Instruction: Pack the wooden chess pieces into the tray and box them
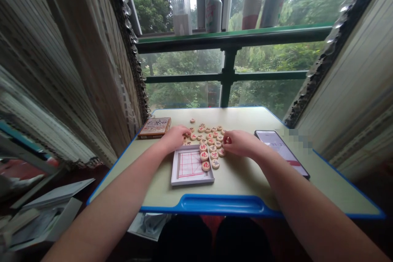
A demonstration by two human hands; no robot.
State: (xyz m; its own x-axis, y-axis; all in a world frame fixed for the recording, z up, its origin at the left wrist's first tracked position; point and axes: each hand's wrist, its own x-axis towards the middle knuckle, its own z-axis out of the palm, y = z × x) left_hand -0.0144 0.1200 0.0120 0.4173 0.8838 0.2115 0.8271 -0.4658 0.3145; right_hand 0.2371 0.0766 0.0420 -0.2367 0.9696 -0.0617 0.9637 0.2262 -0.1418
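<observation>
Round wooden xiangqi pieces [209, 136] with red and black characters lie in a loose cluster on the small table. A shallow white box [175, 172] stands at the near left of the cluster. Inside it is a sheet with a red grid [190, 163], and a short column of red-marked pieces [204, 156] lines its right side. My left hand [176, 137] is over the cluster's left edge behind the box, fingers curled and closed; what they hold is hidden. At the right edge, my right hand [238, 142] has its fingers closed around a piece [227, 140], partly covered by them.
A decorated flat box [154, 127] lies at the table's left edge. To the right, a phone [281, 149] rests beside my right forearm. The table [239, 186] has a blue rim. Cans [213, 13] and cup stacks stand on the window ledge; curtains hang at both sides.
</observation>
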